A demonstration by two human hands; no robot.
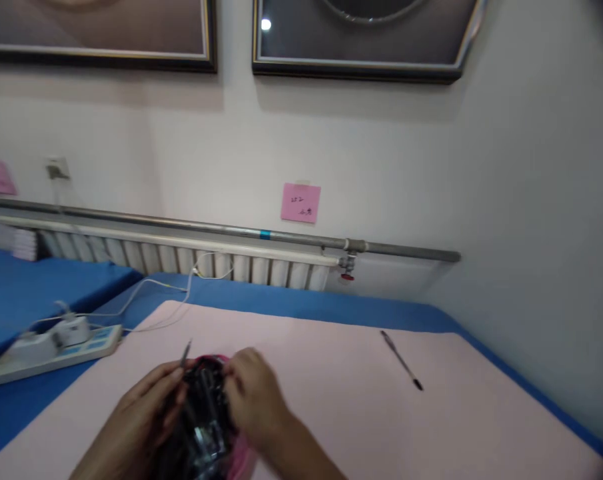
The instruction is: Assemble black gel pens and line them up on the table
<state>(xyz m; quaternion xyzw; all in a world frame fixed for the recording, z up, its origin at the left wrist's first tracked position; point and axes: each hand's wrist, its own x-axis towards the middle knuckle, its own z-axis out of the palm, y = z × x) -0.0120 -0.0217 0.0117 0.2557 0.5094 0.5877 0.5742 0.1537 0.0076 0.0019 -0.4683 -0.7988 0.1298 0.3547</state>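
My left hand [151, 403] is closed on a slim pen [186, 352], whose pointed end sticks up past the fingers. Against that hand, at the bottom of the view, is a pink bag or pouch [242, 459] with dark, glossy, slender pieces [208, 417] in its opening; their kind is blurred. My right hand [255, 395] has its fingers curled at the right side of the opening. What those fingers grip is hidden. Farther right, a clear pen with a black end [402, 360] lies alone on the pink sheet [331, 373].
A power strip [94, 343] with plugged-in white adapters and trailing white cables [146, 283] lies at the left. Blue cloth [291, 299] borders the sheet. Behind stand a radiator [246, 268] and a pipe [221, 229] along the wall, below a pink note [301, 203].
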